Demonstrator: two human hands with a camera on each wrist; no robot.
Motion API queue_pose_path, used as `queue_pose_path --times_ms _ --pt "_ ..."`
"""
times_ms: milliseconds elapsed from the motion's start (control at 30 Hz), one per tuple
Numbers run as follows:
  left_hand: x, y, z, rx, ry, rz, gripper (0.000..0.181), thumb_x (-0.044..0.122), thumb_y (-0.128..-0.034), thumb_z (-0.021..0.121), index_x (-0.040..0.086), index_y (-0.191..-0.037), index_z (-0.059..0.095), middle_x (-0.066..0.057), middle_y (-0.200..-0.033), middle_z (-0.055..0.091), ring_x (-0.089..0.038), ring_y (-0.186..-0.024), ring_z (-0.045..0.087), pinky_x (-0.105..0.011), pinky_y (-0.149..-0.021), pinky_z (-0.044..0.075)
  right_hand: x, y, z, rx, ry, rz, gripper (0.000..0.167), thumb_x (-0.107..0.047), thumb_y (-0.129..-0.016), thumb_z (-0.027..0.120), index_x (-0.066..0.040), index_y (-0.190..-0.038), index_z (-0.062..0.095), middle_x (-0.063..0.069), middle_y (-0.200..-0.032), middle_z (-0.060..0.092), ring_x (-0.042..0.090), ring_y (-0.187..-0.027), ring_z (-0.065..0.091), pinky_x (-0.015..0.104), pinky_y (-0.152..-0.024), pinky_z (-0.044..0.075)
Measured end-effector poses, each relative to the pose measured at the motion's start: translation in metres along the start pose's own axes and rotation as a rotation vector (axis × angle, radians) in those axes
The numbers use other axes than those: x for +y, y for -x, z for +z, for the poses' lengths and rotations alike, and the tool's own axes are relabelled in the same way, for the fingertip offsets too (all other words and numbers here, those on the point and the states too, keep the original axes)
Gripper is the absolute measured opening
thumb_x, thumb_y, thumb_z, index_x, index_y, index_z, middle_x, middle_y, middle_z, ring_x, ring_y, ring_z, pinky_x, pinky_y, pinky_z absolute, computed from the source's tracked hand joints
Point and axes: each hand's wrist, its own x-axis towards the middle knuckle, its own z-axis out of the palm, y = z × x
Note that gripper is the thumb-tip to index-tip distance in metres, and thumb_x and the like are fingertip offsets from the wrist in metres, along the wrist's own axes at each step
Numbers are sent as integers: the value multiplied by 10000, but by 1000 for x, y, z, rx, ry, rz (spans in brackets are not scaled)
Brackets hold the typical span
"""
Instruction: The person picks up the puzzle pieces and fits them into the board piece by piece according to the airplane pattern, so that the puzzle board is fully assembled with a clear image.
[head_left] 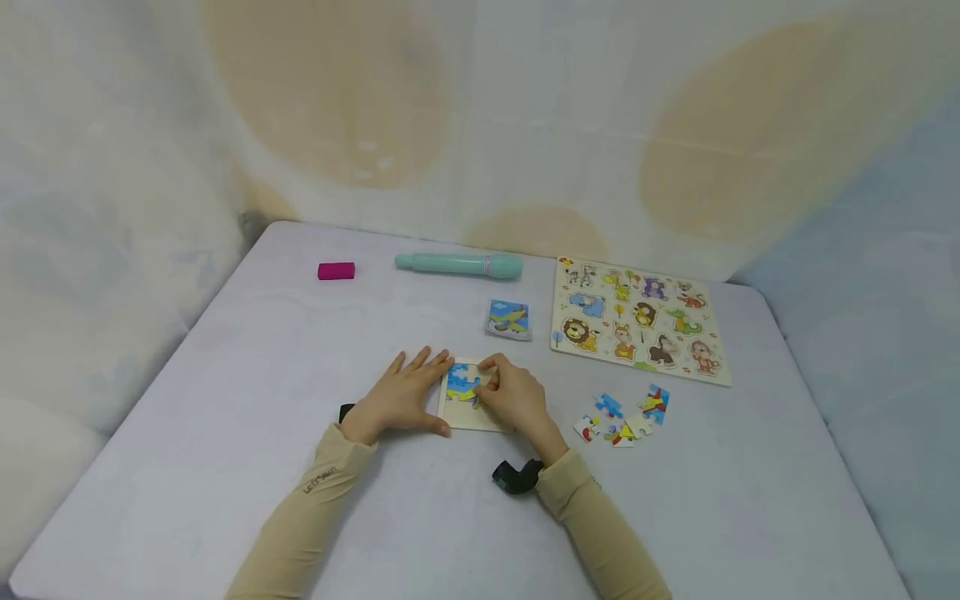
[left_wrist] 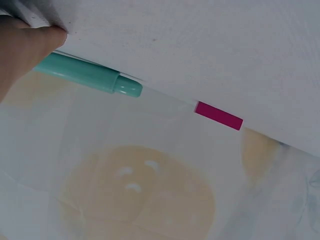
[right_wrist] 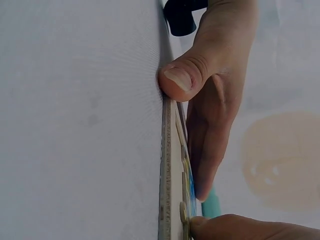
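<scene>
A small wooden puzzle board (head_left: 474, 422) lies on the table, with blue and yellow pieces (head_left: 461, 382) set in its left part. My left hand (head_left: 401, 396) rests at its left side with fingers spread, the thumb near the lower left corner. From the right wrist view, the left thumb (right_wrist: 182, 80) presses against the board's edge. My right hand (head_left: 517, 398) bends over the board and pinches a puzzle piece (head_left: 475, 402) at its middle; the fingers partly hide it. Several loose puzzle pieces (head_left: 626, 431) lie right of the right hand.
Beyond the board sits a small airplane picture puzzle (head_left: 508, 319). A large animal peg puzzle (head_left: 637, 321) lies to the right at the back. Along the far edge are a teal microphone-shaped tube (head_left: 459, 265) and a magenta block (head_left: 336, 271).
</scene>
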Motion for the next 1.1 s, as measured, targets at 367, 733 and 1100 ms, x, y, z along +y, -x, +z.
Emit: queue_pose_path --times_ms 367,733,1100 --pt "-6 -1 7 5 12 0 1111 584 -671 802 139 -1540 272 -42 -1617 224 -324 -1516 109 -593 -1203 42 16 -2 -11 -120 -154 -97 326 -229 -896 674 -110 -1194 619 0 -792 625 102 -621 508 223 -550 396" --pt "-6 -3 5 18 -2 -11 1105 549 -662 823 137 -1536 285 -39 -1615 239 -313 -1519 111 -583 -1207 34 83 11 -66 -23 -251 -19 273 -218 -972 583 -62 -1191 633 113 -945 687 129 -753 602 231 -624 480" --pt "-11 -1 6 18 13 -13 1125 562 -654 824 149 -1541 269 -21 -1619 219 -306 -1522 91 -578 -1209 20 129 30 -112 -4 -135 108 397 -287 -990 548 -44 -1305 557 183 -1111 663 258 -964 644 340 -786 511"
